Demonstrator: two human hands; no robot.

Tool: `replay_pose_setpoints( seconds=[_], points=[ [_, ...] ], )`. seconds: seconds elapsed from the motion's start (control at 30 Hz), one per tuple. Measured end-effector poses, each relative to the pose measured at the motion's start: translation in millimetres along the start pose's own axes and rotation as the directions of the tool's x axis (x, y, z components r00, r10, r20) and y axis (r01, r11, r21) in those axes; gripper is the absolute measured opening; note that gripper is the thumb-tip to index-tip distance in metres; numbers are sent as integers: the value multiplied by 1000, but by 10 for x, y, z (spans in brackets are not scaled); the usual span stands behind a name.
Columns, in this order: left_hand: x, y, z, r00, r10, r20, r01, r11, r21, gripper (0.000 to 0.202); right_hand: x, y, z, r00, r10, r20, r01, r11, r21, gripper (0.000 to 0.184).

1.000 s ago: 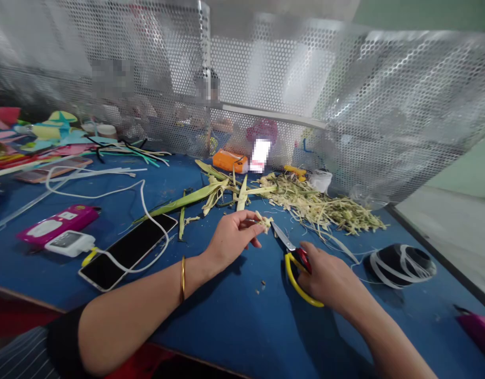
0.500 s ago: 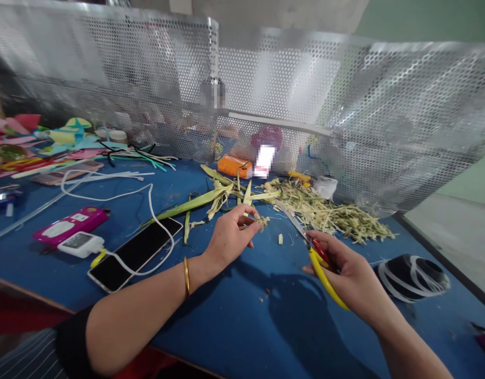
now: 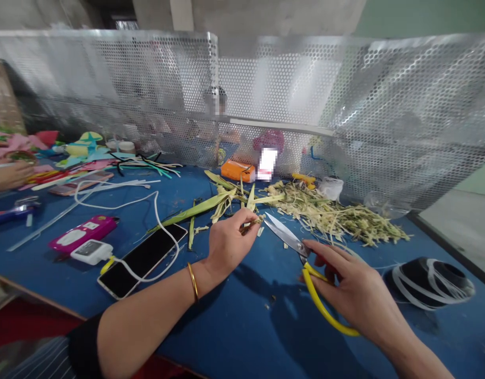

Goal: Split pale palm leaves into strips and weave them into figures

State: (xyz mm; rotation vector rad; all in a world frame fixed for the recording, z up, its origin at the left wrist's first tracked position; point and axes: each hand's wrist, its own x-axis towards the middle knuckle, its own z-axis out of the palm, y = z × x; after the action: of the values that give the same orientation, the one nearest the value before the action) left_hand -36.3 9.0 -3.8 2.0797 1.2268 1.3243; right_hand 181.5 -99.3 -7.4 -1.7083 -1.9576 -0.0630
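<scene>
Plant scraps [image 3: 325, 210] on blue table [image 3: 242, 329]

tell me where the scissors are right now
In the head view, the scissors are just right of centre, held in the right hand, blades pointing toward the plant piece in the left hand.

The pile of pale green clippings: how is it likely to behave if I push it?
The pile of clippings would probably spread rather than slide as one block, since it looks like loose shreds. It is likely light, being thin strips. Some strands may drag others along, as they cross and overlap.
</scene>
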Motion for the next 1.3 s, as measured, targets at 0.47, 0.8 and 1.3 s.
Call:
replay_pose_setpoints(
  seconds=[0.47, 0.8, 1.3],
  points=[
    [-55, -18, 16, 988, 148, 31, -151, 959, 238, 14, -12, -69, 4, 998, -50, -31, 48, 996, -72, 40],
    [-53, -1, 21, 991, 115, 69, -127, 968, 216, 13, -5, -75, -22, 993, -118, -10, 113, 970, -216, 41],
    [-53, 0, 24, 986, 137, 91, -157, 951, 265, 10, -76, -29, 9, 984, -172, -47, 134, 886, -444, 43]
  ],
)
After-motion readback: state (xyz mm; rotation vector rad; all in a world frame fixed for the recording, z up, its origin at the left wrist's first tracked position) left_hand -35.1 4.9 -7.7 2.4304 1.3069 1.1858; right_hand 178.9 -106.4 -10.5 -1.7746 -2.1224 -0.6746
